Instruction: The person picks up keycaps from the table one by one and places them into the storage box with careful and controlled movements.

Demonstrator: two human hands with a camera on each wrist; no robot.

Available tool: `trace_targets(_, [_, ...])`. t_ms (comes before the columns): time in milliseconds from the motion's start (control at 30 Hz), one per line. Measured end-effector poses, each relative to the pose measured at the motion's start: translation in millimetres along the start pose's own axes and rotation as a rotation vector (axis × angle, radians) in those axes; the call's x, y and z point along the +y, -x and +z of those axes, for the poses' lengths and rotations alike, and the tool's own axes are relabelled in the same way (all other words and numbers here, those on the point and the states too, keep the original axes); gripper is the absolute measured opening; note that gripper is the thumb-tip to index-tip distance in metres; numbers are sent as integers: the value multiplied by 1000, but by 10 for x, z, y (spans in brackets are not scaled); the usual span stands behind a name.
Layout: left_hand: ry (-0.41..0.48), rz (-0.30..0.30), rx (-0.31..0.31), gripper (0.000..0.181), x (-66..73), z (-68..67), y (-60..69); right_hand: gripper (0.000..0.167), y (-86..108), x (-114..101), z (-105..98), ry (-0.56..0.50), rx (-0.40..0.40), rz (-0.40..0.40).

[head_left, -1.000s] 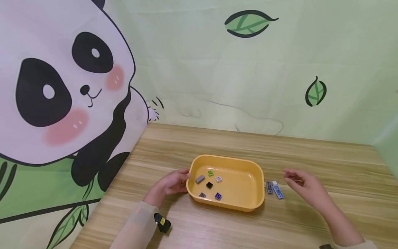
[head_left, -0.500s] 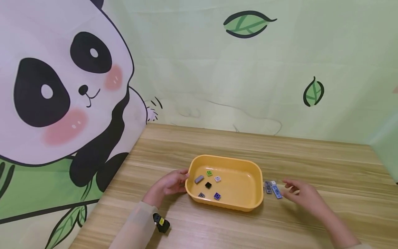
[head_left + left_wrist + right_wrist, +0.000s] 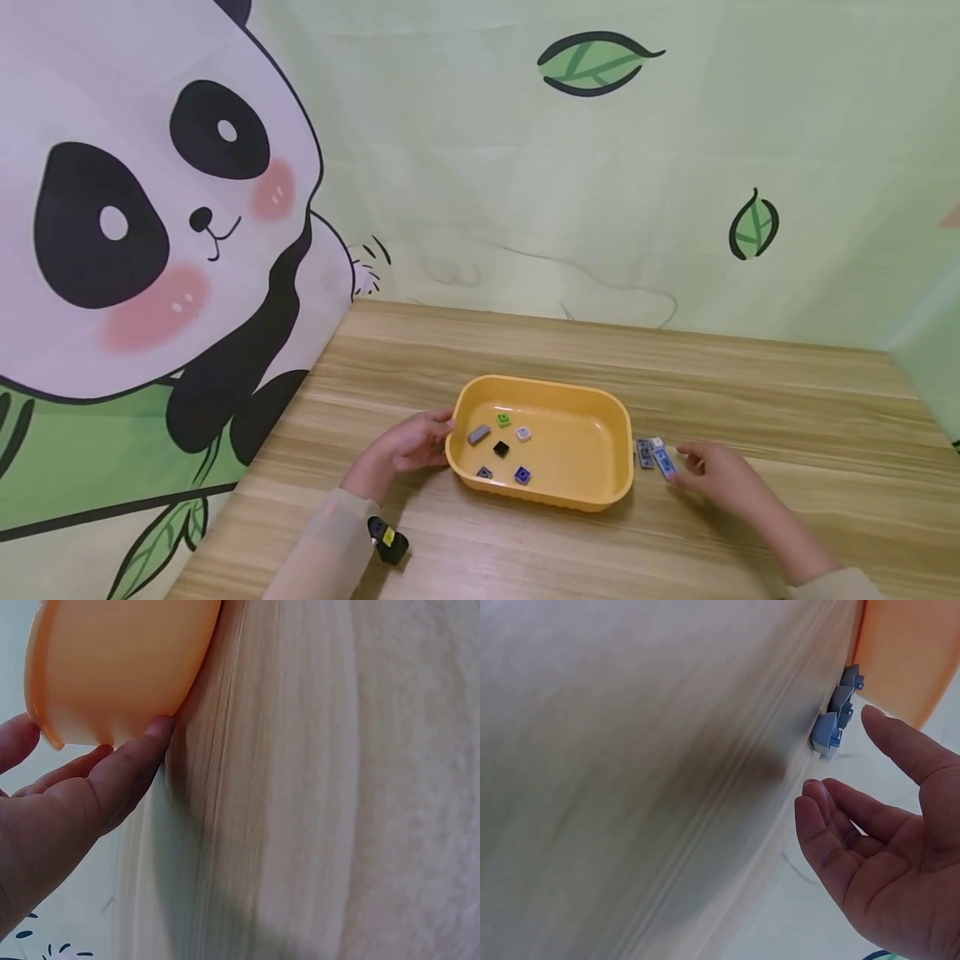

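A yellow-orange plastic tray [image 3: 577, 454] stands on the wooden table. My left hand [image 3: 405, 443] touches its left end; in the left wrist view the fingertips rest against the outer wall and rim of the tray [image 3: 124, 667]. Several small toy bricks lie inside, among them a green one [image 3: 503, 420], a black one [image 3: 501, 449] and a dark blue one [image 3: 522, 475]. Just right of the tray are a light blue brick [image 3: 664, 463], a grey-blue brick [image 3: 645, 453] and a small white piece [image 3: 657, 443]. My right hand [image 3: 885, 840] is beside these, thumb and fingers apart with nothing between them.
A black toy piece with a yellow patch [image 3: 388, 540] lies by the left forearm. The wooden table [image 3: 720, 375] meets a green wall cloth [image 3: 480, 167] at the back. A large printed panda [image 3: 247, 200] covers the left side.
My right hand has moved down and left, closer to the light blue brick. The left hand stays at the tray's left end. The view has shifted slightly.
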State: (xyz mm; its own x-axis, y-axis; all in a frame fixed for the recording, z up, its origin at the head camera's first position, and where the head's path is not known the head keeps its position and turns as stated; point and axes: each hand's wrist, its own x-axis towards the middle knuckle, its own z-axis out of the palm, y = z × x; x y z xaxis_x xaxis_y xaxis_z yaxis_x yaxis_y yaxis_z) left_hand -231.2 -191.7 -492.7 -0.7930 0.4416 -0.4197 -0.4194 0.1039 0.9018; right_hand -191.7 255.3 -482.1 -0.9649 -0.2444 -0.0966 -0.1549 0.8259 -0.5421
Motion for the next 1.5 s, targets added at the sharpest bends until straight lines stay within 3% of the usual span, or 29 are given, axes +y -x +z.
trace_targets(300, [1,-2,3,59,-1,-10,10,53,-64,-30,62,27,-28,9])
trace_targets(533, [2,-2,1,60,-3,-11,2,34,-112,22,151,27,24,-48])
trace_targets(800, [1,-7,5,59,6,-20,-1,25,-118,-114,112,30,-3,31])
trace_targets(1200, [8,-17,10,59,5,-9,2,14,-108,-137,105,34,10,101])
trace_targets(1500, [8,-14,6,59,4,-17,-14,19,-105,-112,53,27,17,142])
